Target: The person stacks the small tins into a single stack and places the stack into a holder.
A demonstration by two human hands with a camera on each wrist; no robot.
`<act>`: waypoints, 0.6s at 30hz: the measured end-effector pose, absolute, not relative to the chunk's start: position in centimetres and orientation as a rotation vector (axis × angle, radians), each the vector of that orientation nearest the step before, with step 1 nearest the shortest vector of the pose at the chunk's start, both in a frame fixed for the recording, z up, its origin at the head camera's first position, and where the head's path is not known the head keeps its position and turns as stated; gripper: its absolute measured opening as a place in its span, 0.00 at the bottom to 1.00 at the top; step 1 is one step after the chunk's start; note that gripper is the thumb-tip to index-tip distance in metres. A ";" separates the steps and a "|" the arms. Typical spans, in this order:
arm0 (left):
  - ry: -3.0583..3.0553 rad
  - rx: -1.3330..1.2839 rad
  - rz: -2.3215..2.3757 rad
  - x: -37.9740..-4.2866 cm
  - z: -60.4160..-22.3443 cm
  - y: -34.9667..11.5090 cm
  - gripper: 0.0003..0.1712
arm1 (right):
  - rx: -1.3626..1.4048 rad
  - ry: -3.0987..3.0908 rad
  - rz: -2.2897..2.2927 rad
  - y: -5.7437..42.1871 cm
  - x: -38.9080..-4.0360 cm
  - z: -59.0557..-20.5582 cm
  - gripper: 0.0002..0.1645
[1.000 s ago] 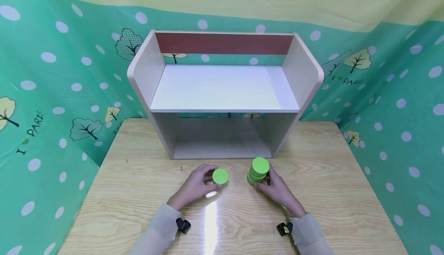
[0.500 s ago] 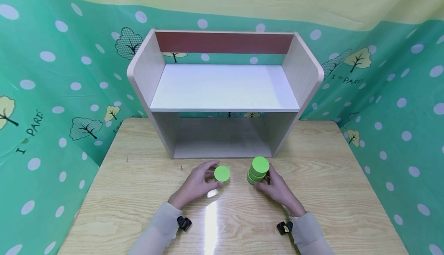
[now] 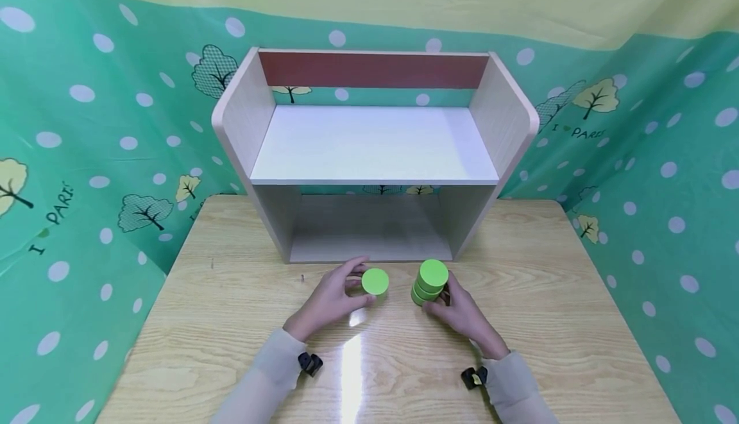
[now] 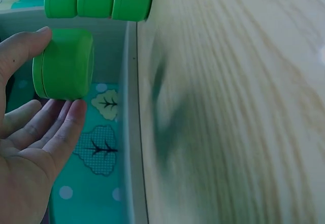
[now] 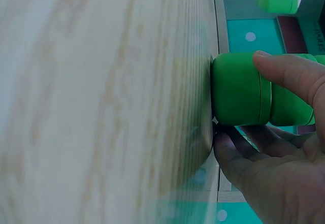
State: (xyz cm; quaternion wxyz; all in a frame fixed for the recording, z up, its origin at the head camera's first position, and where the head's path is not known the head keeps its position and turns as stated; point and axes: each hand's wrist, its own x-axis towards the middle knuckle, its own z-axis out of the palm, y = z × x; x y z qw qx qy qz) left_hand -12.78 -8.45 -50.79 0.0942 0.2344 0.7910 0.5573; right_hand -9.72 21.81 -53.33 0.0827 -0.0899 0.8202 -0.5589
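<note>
My left hand [image 3: 324, 301] pinches a small round green lidded container [image 3: 375, 281] between thumb and fingertips. In the left wrist view this container [image 4: 65, 64] hangs clear of the tabletop, a lid seam showing near one end. Just to its right stands an upright stack of three matching green containers [image 3: 433, 275]. My right hand [image 3: 460, 315] grips the stack low down, thumb on the near side and fingers behind. The right wrist view shows the bottom container [image 5: 238, 89] standing on the table, the thumb across its seam.
Behind the hands stands a two-level whitish shelf unit [image 3: 374, 145] with a dark red back strip [image 3: 372, 69]. Its front bottom edge lies close behind the containers. The wooden table [image 3: 190, 334] is bordered by a green dotted curtain [image 3: 81, 251] at the back and both sides.
My left hand has moved slightly right and farther back with its container, rising a little toward the stack. My right hand and the stack have stayed in place.
</note>
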 end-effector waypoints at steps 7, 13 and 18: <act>2.382 0.750 1.628 -13.2 -50.0 -8.1 0.45 | -0.239 2.491 -1.615 21.8 -9.8 -53.5 0.44; 2.399 0.762 1.614 -13.5 -49.2 -7.8 0.45 | -0.244 2.514 -1.603 21.9 -9.8 -53.7 0.44; 2.404 0.775 1.616 -13.8 -48.6 -7.6 0.45 | -0.236 2.502 -1.597 21.9 -9.9 -53.6 0.45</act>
